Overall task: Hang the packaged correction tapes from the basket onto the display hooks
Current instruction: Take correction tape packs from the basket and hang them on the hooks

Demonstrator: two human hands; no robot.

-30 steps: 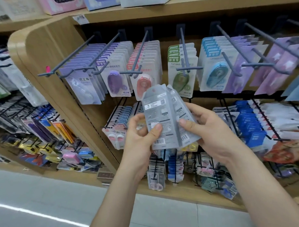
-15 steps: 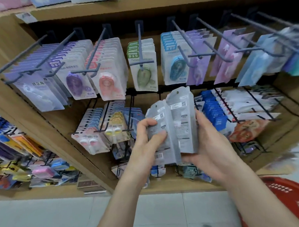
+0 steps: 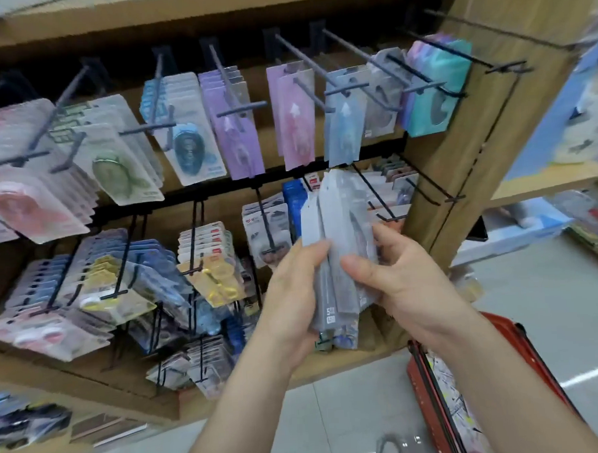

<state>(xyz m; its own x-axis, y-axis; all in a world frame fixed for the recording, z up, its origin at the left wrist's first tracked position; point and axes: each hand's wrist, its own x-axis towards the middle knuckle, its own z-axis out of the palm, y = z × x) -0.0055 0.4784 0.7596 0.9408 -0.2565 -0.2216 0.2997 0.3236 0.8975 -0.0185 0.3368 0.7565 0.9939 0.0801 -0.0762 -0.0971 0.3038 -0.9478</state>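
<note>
Grey packaged correction tapes [image 3: 342, 224] upright in the pinch of left hand [image 3: 290, 295] and right hand [image 3: 406, 280]

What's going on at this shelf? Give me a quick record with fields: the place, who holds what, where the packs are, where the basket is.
Place: wooden shop display with rows of display hooks carrying carded packs
Grip: left hand and right hand both hold one stack of grey packaged correction tapes
Stack position: held in front of the lower hook row, on no hook
Basket: red basket low at the right, partly cut off by the picture's edge
Picture: blurred, labels mostly unreadable
</note>
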